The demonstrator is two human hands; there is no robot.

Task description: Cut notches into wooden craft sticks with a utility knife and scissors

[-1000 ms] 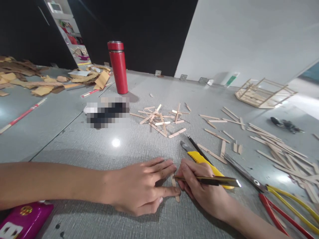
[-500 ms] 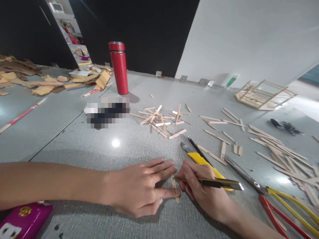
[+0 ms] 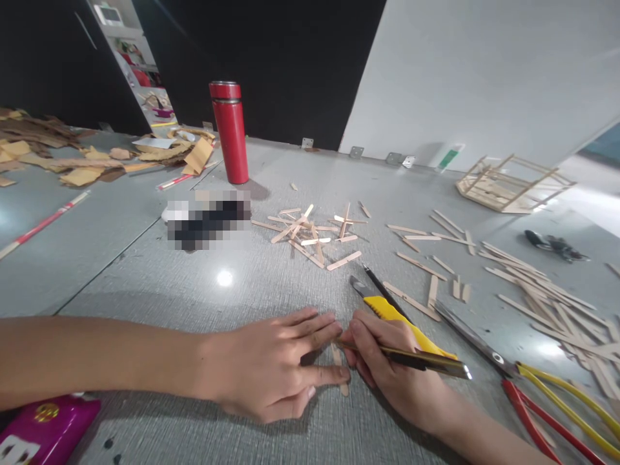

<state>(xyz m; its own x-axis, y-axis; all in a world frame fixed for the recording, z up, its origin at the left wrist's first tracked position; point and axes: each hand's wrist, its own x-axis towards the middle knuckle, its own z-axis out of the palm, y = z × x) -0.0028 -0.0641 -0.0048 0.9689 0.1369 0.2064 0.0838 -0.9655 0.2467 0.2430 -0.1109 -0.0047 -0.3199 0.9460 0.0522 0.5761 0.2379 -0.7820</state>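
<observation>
Two hands work on a small wooden stick near the front edge of the table.

The left hand (image 3: 271,368) lies flat with its fingers spread, pressing the stick (image 3: 339,367) down on the table (image 3: 145,271). The right hand (image 3: 387,361) is wrapped tight around a thin gold knife (image 3: 411,358), whose tip meets the stick just beside the left fingers. A yellow cutter (image 3: 392,311) lies just behind the right hand. More sticks (image 3: 310,236) sit in a pile nearer the middle, and a red bottle (image 3: 230,132) stands by the far edge.
</observation>
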